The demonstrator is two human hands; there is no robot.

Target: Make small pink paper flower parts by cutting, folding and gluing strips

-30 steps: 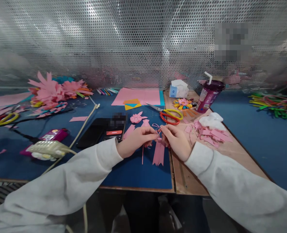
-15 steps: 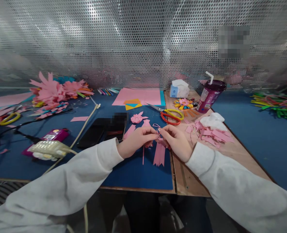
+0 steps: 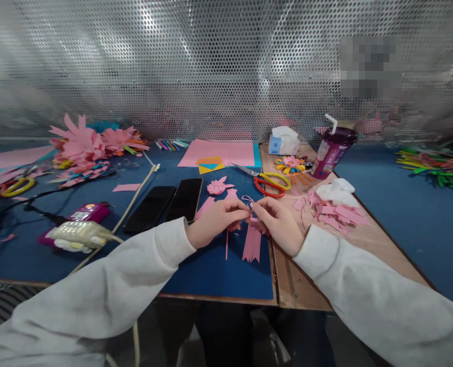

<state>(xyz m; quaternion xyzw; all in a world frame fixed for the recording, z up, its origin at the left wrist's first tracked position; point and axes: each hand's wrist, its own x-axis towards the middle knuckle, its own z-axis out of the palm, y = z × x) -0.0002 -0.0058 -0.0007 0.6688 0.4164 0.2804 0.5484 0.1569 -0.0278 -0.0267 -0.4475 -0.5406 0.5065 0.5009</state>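
My left hand [image 3: 221, 219] and my right hand [image 3: 278, 219] meet fingertip to fingertip above the blue mat, both pinched closed on a thin pink paper strip [image 3: 248, 198] that loops up between them. Part of the strip is hidden by the fingers. Beneath my hands lie pink paper strips with notched ends [image 3: 252, 243] and a narrow pink strip [image 3: 227, 244]. Just beyond them sits a small pink paper flower [image 3: 217, 186]. Scissors with red and yellow handles [image 3: 270, 183] rest open behind my right hand.
Two phones [image 3: 150, 209] and a power strip [image 3: 81, 234] with a cable lie left. Pink paper scraps [image 3: 341, 211], a purple cup [image 3: 331, 153] with a straw and a tissue pack [image 3: 283, 142] stand right. Large paper flowers [image 3: 77, 142] and pink sheets [image 3: 219, 152] are at the back.
The fingers have shifted only slightly around the pink strip. The view has moved a little; otherwise the things on the table stay put.
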